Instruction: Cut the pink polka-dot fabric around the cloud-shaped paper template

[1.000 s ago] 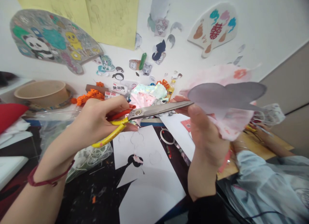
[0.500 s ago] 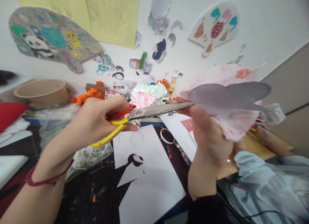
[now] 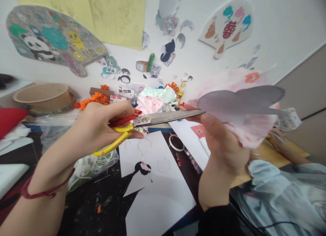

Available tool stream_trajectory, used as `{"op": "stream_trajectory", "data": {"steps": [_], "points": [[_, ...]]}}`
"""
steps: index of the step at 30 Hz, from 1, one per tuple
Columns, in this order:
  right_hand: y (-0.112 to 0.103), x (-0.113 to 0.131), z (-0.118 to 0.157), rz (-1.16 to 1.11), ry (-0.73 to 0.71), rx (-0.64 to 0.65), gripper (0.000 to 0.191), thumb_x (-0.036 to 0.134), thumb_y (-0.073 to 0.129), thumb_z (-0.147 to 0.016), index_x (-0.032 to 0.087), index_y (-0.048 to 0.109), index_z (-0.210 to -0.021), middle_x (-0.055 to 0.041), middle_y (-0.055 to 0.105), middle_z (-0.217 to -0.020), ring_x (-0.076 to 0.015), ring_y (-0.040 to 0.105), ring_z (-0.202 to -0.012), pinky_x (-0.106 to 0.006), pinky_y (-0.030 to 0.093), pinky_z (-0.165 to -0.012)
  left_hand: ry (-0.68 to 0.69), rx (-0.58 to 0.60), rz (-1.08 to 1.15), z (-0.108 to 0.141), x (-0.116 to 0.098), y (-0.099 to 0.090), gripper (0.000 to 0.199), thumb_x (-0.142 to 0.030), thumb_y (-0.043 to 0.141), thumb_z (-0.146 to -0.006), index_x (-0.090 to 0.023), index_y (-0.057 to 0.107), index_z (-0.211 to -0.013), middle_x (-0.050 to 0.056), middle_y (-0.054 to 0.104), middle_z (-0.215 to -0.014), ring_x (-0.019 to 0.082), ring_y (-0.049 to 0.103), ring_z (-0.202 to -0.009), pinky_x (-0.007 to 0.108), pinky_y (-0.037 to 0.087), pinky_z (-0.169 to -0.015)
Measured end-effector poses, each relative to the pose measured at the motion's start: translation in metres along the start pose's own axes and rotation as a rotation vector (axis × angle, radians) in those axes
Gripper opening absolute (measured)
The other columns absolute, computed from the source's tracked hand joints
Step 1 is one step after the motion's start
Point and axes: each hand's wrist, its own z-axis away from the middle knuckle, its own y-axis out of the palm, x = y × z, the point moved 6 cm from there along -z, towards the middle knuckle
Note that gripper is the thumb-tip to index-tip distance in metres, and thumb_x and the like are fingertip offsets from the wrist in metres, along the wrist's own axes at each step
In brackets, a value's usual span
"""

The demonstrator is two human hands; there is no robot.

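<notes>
My left hand (image 3: 98, 124) is wrapped around the scissors (image 3: 163, 118), which have one red and one yellow handle. Their blades point right and look nearly closed, the tips reaching the left edge of a grey rounded paper template (image 3: 224, 105). That template lies over pink patterned cloth (image 3: 257, 132), and my right hand (image 3: 222, 146) pinches both together, thumb in front and fingers mostly hidden behind. Below, on the dark table, lie white paper sheets (image 3: 163, 198) with faint pencil outlines and a black round piece (image 3: 139, 168).
A co-worker's sleeve (image 3: 277, 181) and hand are close on the right. Behind my hands stand folded cloth (image 3: 152, 100), orange craft flowers (image 3: 95, 99) and a round tan container (image 3: 43, 95). A plastic bag of cords (image 3: 94, 168) and a tape ring (image 3: 176, 143) lie on the table.
My left hand and the scissors have shifted slightly left, and the blades look a bit tilted. The pink cloth has shifted a little behind the template; my right hand's grip stays the same.
</notes>
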Motion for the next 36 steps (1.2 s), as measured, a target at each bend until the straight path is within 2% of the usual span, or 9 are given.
{"op": "stream_trajectory", "data": {"steps": [4, 7, 14, 18, 21, 25, 27, 32, 36], "points": [[-0.003, 0.015, 0.001, -0.225, -0.025, -0.045, 0.036, 0.038, 0.075, -0.085, 0.061, 0.062, -0.109, 0.0112, 0.077, -0.086, -0.0198, 0.077, -0.099, -0.036, 0.07, -0.08, -0.007, 0.015, -0.016, 0.0, 0.0, -0.001, 0.048, -0.063, 0.064, -0.089, -0.016, 0.059, -0.083, -0.008, 0.043, -0.06, 0.006, 0.033, -0.054, 0.018, 0.03, -0.048], [-0.008, 0.017, 0.003, -0.302, -0.002, -0.044, 0.044, 0.026, 0.081, -0.082, 0.06, 0.064, -0.103, 0.0129, 0.076, -0.089, -0.0184, 0.077, -0.097, -0.035, 0.069, -0.084, 0.003, 0.01, -0.02, 0.001, 0.001, -0.002, 0.053, -0.069, 0.06, -0.088, -0.016, 0.06, -0.082, -0.007, 0.049, -0.06, 0.006, 0.036, -0.053, 0.019, 0.03, -0.048], [-0.005, 0.019, 0.0, -0.324, -0.02, 0.002, 0.037, 0.028, 0.08, -0.082, 0.055, 0.066, -0.103, 0.012, 0.077, -0.093, -0.0226, 0.078, -0.096, -0.042, 0.07, -0.088, 0.013, 0.014, -0.02, 0.001, 0.002, -0.002, 0.055, -0.072, 0.058, -0.087, -0.017, 0.058, -0.08, -0.007, 0.051, -0.057, 0.006, 0.036, -0.051, 0.019, 0.029, -0.047], [-0.003, 0.02, -0.003, -0.322, -0.088, 0.015, 0.019, 0.031, 0.076, -0.085, 0.047, 0.072, -0.094, 0.0098, 0.078, -0.088, -0.0202, 0.079, -0.086, -0.035, 0.071, -0.077, -0.028, 0.037, -0.028, 0.0, 0.001, -0.001, 0.052, -0.069, 0.061, -0.088, -0.019, 0.052, -0.078, -0.008, 0.045, -0.059, 0.007, 0.035, -0.053, 0.019, 0.031, -0.048], [-0.006, 0.022, -0.002, -0.338, -0.055, -0.011, 0.025, 0.025, 0.078, -0.082, 0.048, 0.071, -0.089, 0.0114, 0.076, -0.082, -0.0189, 0.078, -0.091, -0.031, 0.071, -0.08, -0.109, 0.07, -0.017, 0.0, 0.005, 0.001, 0.044, -0.059, 0.068, -0.086, -0.021, 0.046, -0.081, -0.009, 0.044, -0.06, 0.007, 0.036, -0.053, 0.019, 0.031, -0.047], [-0.001, 0.033, 0.002, -0.333, 0.02, 0.054, 0.016, 0.032, 0.078, -0.086, 0.046, 0.073, -0.093, 0.0133, 0.075, -0.082, -0.0214, 0.079, -0.089, -0.04, 0.072, -0.083, -0.132, 0.061, 0.017, 0.0, 0.008, 0.002, 0.035, -0.045, 0.071, -0.08, -0.023, 0.045, -0.087, -0.01, 0.046, -0.06, 0.007, 0.042, -0.052, 0.017, 0.033, -0.045], [-0.002, 0.034, 0.004, -0.34, 0.012, 0.022, 0.026, 0.031, 0.08, -0.084, 0.048, 0.072, -0.102, 0.0135, 0.077, -0.09, -0.0225, 0.079, -0.094, -0.043, 0.072, -0.084, -0.139, 0.064, 0.04, 0.001, 0.011, 0.004, 0.033, -0.041, 0.071, -0.078, -0.023, 0.045, -0.088, -0.01, 0.045, -0.058, 0.007, 0.042, -0.049, 0.017, 0.033, -0.044], [-0.01, 0.009, 0.003, -0.288, -0.043, -0.117, 0.045, 0.021, 0.072, -0.083, 0.057, 0.066, -0.109, 0.0151, 0.075, -0.116, -0.0205, 0.069, -0.122, -0.044, 0.067, -0.094, -0.174, 0.101, 0.017, 0.003, 0.014, 0.008, 0.034, -0.04, 0.071, -0.076, -0.023, 0.045, -0.092, -0.008, 0.051, -0.062, 0.009, 0.046, -0.053, 0.019, 0.035, -0.048], [-0.009, 0.001, 0.002, -0.279, -0.036, -0.101, 0.038, 0.03, 0.075, -0.08, 0.057, 0.067, -0.106, 0.0143, 0.077, -0.113, -0.0229, 0.071, -0.118, -0.047, 0.067, -0.092, -0.225, 0.166, 0.052, 0.003, 0.012, 0.013, 0.029, -0.038, 0.068, -0.083, -0.022, 0.045, -0.092, -0.008, 0.05, -0.065, 0.009, 0.044, -0.059, 0.02, 0.034, -0.054]]}}
